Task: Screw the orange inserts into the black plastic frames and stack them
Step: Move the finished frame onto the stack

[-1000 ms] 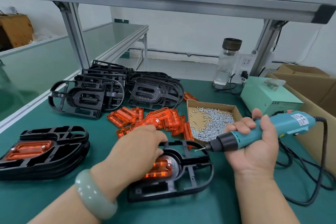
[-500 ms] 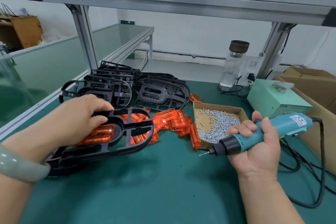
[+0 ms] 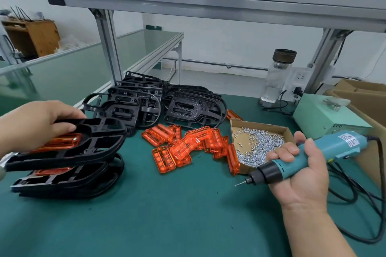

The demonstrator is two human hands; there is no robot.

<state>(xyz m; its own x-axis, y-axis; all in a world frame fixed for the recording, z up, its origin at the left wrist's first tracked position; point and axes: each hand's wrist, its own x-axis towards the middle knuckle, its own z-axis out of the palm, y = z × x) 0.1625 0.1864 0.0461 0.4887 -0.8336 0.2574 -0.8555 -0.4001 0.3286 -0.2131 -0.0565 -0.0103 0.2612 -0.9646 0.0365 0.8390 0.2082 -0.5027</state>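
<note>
Left hand point(image 3: 35, 125), fingers clamped on 1 finished frame point(image 3: 83, 148), holds it over the stack point(image 3: 69, 181) at near left; right hand point(image 3: 300, 175) grips the screwdriver point(image 3: 313, 154); loose inserts point(image 3: 188, 146) and bare frames point(image 3: 156, 104) farther back await assembly

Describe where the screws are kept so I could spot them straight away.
Start at the green workbench and look right of its middle, beside the heap of orange inserts. There lies a shallow cardboard tray, just beyond the right hand holding the blue electric screwdriver. It alone holds a pile of small silver screws.
</note>
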